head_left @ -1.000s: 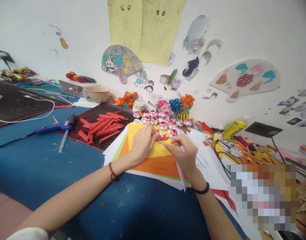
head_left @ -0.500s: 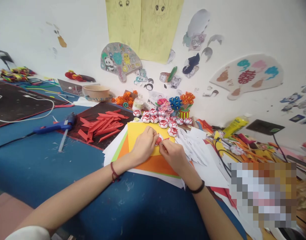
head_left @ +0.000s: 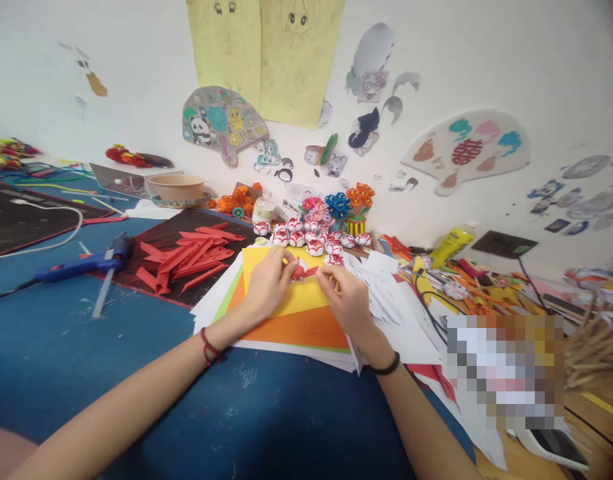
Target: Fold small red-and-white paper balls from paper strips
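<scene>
Between my hands, over the yellow paper [head_left: 306,297], is a small red-and-white folded paper piece [head_left: 300,269] with a red strip end sticking out to the right. My left hand [head_left: 271,280] pinches its left side between thumb and finger. At the right, my right hand [head_left: 343,290] has its thumb and finger closed on the tip of the red end. Several red-and-white paper flowers [head_left: 315,247] stand in rows just behind. Under the yellow sheet lie orange paper [head_left: 286,331] and white sheets. My fingers partly hide the piece.
On the left, folded red paper strips [head_left: 186,257] lie on a dark mat [head_left: 136,283] beside a blue glue gun [head_left: 86,265]. White paper scraps [head_left: 381,287] are at the right, near a yellow bottle [head_left: 452,245]. A beige bowl [head_left: 175,190] stands by the wall.
My hands have moved slightly apart, and the red strip end now shows stretched between them. The whole view has shifted, so everything appears further left.
</scene>
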Motion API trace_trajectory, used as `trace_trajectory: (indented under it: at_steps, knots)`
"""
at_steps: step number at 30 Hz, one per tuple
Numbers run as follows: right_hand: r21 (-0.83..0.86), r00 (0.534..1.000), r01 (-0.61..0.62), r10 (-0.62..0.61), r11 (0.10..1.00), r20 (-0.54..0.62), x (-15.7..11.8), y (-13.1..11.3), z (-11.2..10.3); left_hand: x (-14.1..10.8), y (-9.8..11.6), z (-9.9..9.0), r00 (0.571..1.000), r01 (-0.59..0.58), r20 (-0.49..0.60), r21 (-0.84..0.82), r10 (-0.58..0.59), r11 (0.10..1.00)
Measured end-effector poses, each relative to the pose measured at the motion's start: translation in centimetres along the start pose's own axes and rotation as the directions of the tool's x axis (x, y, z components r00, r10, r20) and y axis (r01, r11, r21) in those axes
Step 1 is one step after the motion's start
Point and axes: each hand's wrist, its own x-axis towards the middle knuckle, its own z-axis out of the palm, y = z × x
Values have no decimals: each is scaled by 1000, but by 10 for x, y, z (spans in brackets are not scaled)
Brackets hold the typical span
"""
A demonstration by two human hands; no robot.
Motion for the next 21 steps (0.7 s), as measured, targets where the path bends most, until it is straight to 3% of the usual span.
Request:
trace_trajectory:
  at_steps: [2,5,7,11,21]
  knots:
    - [36,995,-80,82,996,-62,3,2,-3,0,0,-2,1000,1,0,-13,-1,1000]
    - [131,991,-135,133,982,19,6,5,-5,2,0,-3,1000,-11,11,-35,11,999]
    - [217,991,-98,75,971,115,7,5,-4,4,-1,-3,1000,2,14,-48,-1,999]
    - [282,982,-41,-14,958,189,6,5,0,9,-2,-5,996,81,39,-117,-77,990]
    - [220,980,74,-112,973,163,3,7,2,11,1,-4,983,126,162,-226,-91,966]
